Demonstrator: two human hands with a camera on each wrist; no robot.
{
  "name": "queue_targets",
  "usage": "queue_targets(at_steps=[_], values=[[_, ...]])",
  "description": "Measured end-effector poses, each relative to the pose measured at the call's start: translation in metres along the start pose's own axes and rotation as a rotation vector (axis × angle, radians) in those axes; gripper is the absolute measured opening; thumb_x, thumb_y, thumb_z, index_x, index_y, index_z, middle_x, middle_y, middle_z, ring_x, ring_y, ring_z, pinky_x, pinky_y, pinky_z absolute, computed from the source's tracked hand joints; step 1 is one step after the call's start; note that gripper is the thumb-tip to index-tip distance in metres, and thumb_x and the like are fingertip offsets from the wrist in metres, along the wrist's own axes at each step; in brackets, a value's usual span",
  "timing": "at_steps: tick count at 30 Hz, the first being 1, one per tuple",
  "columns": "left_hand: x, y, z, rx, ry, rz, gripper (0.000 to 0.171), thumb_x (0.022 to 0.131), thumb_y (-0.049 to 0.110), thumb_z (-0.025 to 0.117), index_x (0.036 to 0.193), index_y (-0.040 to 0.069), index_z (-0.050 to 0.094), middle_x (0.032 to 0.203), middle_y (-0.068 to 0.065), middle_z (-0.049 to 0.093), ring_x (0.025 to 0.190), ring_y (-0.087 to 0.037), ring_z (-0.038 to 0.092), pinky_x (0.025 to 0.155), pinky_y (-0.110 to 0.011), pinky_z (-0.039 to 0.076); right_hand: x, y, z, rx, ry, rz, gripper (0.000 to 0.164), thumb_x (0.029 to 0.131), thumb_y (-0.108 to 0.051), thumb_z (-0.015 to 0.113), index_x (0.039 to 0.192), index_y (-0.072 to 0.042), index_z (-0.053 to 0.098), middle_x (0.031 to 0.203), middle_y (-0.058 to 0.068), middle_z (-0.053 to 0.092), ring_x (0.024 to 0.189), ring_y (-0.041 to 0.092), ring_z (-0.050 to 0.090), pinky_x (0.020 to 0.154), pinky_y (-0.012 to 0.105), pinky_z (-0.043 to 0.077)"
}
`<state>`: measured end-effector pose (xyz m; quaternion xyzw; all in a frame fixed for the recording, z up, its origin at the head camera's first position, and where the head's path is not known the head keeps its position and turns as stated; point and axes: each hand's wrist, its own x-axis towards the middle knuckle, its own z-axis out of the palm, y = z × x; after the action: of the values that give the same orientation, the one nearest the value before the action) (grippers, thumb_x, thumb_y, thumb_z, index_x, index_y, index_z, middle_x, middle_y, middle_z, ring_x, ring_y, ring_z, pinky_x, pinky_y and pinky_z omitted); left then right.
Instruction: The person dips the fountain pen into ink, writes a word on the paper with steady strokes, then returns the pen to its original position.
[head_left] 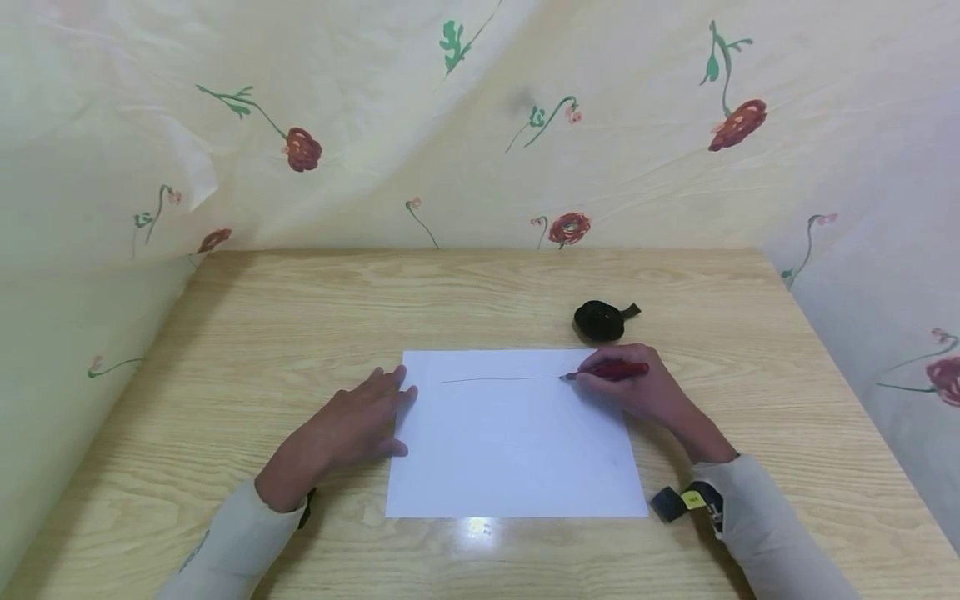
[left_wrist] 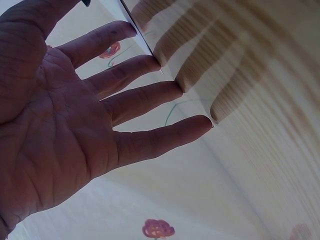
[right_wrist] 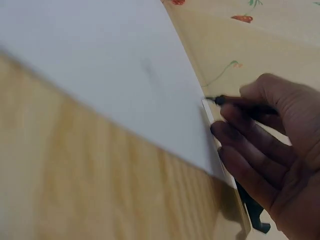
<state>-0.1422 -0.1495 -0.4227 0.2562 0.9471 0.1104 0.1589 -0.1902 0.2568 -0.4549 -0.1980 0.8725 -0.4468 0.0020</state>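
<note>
A white sheet of paper (head_left: 510, 458) lies on the wooden table, with one thin, nearly straight line (head_left: 495, 379) drawn across its upper part. My right hand (head_left: 637, 387) pinches a dark red pen (head_left: 618, 371) between thumb and fingers at the sheet's upper right. The pen's tip is at the right end of the line. In the right wrist view the pen (right_wrist: 240, 102) points left over the paper. At the sheet's left edge rests my left hand (head_left: 360, 421), fingers spread and fingertips on the paper's margin. The left wrist view shows those fingers (left_wrist: 145, 95) straight.
A shiny black object (head_left: 600, 321) with a short tab sits just beyond the paper's upper right corner. Pale cloth (head_left: 375, 108) with painted red flowers hangs behind and beside the wooden table (head_left: 300, 308). A dark strapped device (head_left: 686, 502) is at the right wrist.
</note>
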Motion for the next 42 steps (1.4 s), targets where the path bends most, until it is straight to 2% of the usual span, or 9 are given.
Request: queue_targets(at_steps=[6, 9, 12, 17, 20, 26, 30, 34, 42], values=[[0.000, -0.001, 0.002, 0.021, 0.013, 0.011, 0.077, 0.085, 0.032, 0.080, 0.147, 0.002, 0.047, 0.158, -0.023, 0.029, 0.142, -0.049, 0.028, 0.097, -0.072, 0.037, 0.001, -0.002, -0.003, 0.057, 0.054, 0.085, 0.010, 0.088, -0.012, 0.077, 0.097, -0.007, 0.076, 0.089, 0.005, 0.074, 0.075, 0.014, 0.064, 0.065, 0.023, 0.052], [0.000, -0.002, 0.002, 0.022, 0.016, 0.009, 0.078, 0.083, 0.032, 0.082, 0.147, 0.002, 0.048, 0.158, -0.023, 0.030, 0.142, -0.049, 0.029, 0.097, -0.071, 0.037, 0.003, -0.007, 0.000, 0.101, 0.097, 0.081, 0.011, 0.089, -0.011, 0.076, 0.097, -0.003, 0.075, 0.087, 0.007, 0.075, 0.075, 0.012, 0.067, 0.065, 0.022, 0.053], [-0.001, -0.003, 0.002, 0.020, 0.015, 0.009, 0.077, 0.083, 0.031, 0.082, 0.146, 0.002, 0.048, 0.158, -0.024, 0.030, 0.142, -0.049, 0.029, 0.097, -0.072, 0.036, 0.006, -0.018, 0.007, 0.145, 0.175, 0.058, 0.010, 0.089, -0.008, 0.075, 0.096, 0.000, 0.074, 0.087, 0.010, 0.075, 0.074, 0.009, 0.070, 0.064, 0.020, 0.053], [-0.001, -0.003, 0.004, 0.013, 0.018, 0.019, 0.075, 0.084, 0.029, 0.081, 0.146, 0.001, 0.048, 0.157, -0.025, 0.030, 0.142, -0.051, 0.028, 0.096, -0.073, 0.036, 0.015, -0.039, 0.022, 0.148, 0.324, 0.040, 0.012, 0.089, -0.013, 0.075, 0.095, -0.003, 0.075, 0.089, 0.011, 0.075, 0.076, 0.007, 0.070, 0.067, 0.019, 0.055], [-0.002, -0.002, 0.006, 0.013, 0.026, 0.028, 0.075, 0.084, 0.029, 0.081, 0.145, 0.001, 0.048, 0.157, -0.026, 0.031, 0.141, -0.052, 0.029, 0.096, -0.072, 0.038, 0.020, -0.050, 0.034, 0.132, 0.361, 0.059, 0.013, 0.090, -0.017, 0.075, 0.095, -0.006, 0.076, 0.090, 0.008, 0.074, 0.078, 0.008, 0.070, 0.069, 0.020, 0.055], [-0.001, 0.000, 0.008, 0.027, 0.034, 0.034, 0.074, 0.084, 0.029, 0.081, 0.144, 0.000, 0.049, 0.155, -0.027, 0.033, 0.139, -0.053, 0.032, 0.095, -0.068, 0.041, 0.028, -0.056, 0.060, 0.101, 0.308, 0.086, 0.008, 0.088, -0.016, 0.076, 0.093, -0.009, 0.077, 0.090, 0.004, 0.074, 0.079, 0.013, 0.069, 0.069, 0.019, 0.054], [-0.001, 0.000, 0.009, 0.027, 0.028, 0.031, 0.074, 0.084, 0.029, 0.081, 0.144, 0.000, 0.049, 0.155, -0.026, 0.033, 0.139, -0.052, 0.032, 0.097, -0.068, 0.039, 0.028, -0.051, 0.073, 0.133, 0.263, 0.074, 0.008, 0.086, -0.008, 0.077, 0.093, -0.004, 0.077, 0.089, 0.008, 0.075, 0.077, 0.013, 0.069, 0.069, 0.017, 0.052], [-0.001, 0.001, 0.008, 0.022, 0.022, 0.021, 0.075, 0.083, 0.029, 0.082, 0.144, 0.000, 0.049, 0.156, -0.026, 0.032, 0.140, -0.052, 0.031, 0.098, -0.068, 0.038, 0.028, -0.046, 0.077, 0.156, 0.240, 0.043, 0.009, 0.084, -0.006, 0.079, 0.092, -0.003, 0.077, 0.087, 0.009, 0.075, 0.076, 0.008, 0.068, 0.070, 0.017, 0.052], [-0.001, 0.002, 0.008, 0.035, 0.032, 0.016, 0.075, 0.083, 0.029, 0.082, 0.144, 0.000, 0.049, 0.155, -0.026, 0.033, 0.139, -0.052, 0.032, 0.098, -0.067, 0.039, 0.028, -0.047, 0.080, 0.120, 0.211, 0.045, 0.008, 0.084, -0.008, 0.080, 0.092, -0.007, 0.078, 0.088, 0.006, 0.075, 0.078, 0.014, 0.069, 0.072, 0.020, 0.053]])
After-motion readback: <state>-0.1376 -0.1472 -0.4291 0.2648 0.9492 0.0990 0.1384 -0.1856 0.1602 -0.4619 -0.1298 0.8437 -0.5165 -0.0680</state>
